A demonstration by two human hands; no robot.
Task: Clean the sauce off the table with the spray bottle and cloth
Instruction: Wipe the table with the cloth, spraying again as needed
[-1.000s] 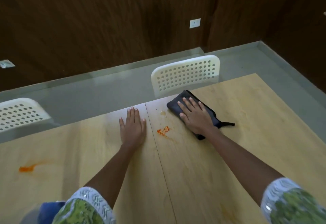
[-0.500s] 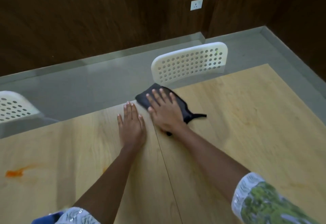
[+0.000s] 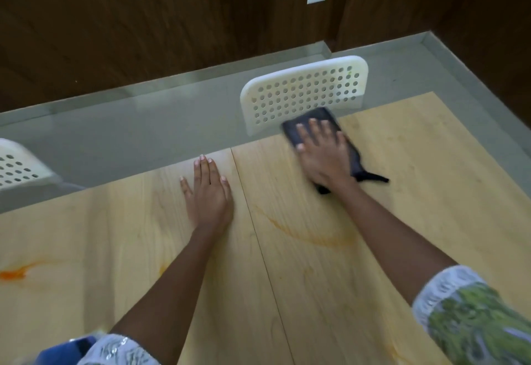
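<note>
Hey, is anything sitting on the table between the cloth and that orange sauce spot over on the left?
Only the left hand, resting flat on the table. It lies between the cloth under the right hand and the sauce spot. No other object shows there.

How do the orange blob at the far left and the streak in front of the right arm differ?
The orange sauce blob is thick, saturated and compact; the curved streak is faint, thin and smeared into a long arc. The blob lies far from the cloth; the streak lies nearer. Both remain on the table.

No readable text, labels or numbers anywhere.
</note>
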